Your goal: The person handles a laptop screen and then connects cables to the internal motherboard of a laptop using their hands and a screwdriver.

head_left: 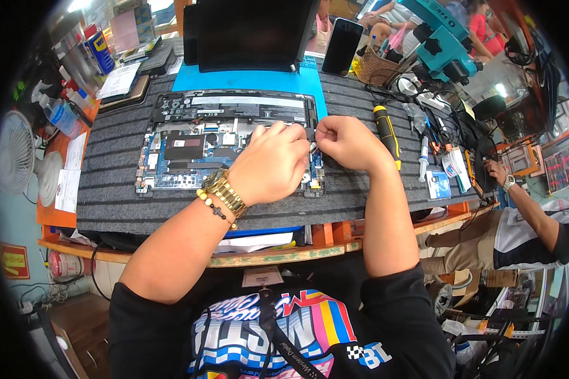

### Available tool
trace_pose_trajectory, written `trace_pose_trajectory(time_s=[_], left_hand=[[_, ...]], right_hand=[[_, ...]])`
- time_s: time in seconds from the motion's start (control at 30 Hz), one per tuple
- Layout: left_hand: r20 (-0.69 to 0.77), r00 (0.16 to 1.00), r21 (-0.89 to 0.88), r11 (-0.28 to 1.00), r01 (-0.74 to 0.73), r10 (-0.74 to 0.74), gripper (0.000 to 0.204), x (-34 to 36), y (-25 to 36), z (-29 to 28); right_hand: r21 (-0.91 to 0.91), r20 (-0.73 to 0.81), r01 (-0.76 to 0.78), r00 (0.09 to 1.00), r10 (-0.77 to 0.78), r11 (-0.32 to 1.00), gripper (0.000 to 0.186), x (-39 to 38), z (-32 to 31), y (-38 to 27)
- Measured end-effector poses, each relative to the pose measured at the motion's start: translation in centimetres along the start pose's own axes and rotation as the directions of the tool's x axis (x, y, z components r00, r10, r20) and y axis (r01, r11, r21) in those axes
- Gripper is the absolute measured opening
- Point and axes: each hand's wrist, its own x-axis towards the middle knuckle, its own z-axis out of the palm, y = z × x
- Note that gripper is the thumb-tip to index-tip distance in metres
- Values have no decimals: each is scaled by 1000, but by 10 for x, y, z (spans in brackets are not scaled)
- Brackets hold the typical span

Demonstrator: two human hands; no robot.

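Note:
A laptop base without its bottom cover lies on a ribbed grey mat (107, 183). Its long black battery (246, 108) runs along the far side, and the blue circuit board (155, 158) fills the near part. My left hand (273, 161), with a gold watch on its wrist, lies over the board's right half, fingers curled in. Opposite it, at the laptop's right edge, my right hand (348, 144) is closed in a pinch. A small silvery piece shows between the two hands; what the fingertips grip is too small to make out.
A yellow-black screwdriver (387, 136) lies right of my right hand, with a syringe (423, 159) beyond it. Behind the laptop stand a dark screen (250, 35) and a phone (342, 45). A teal microscope (446, 50) rises at the back right; a person's hand (496, 170) is at far right.

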Motion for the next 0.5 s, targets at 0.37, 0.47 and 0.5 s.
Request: trace_pose_trajectory(time_s=[0.37,0.47,0.5], left_hand=[[-82,997,29,1000,-5,7,8,-1,0,0],[-89,996,37,999,6,-3,7,-1,0,0],[-97,995,35,999,3,0,7,-1,0,0]], right_hand=[[5,-16,-1,1000,1,1000,21,3,4,2],[-1,-9,-20,1000,20,1000,23,4,2,-1],[-17,-2,-28,1000,28,999,23,4,2,-2]])
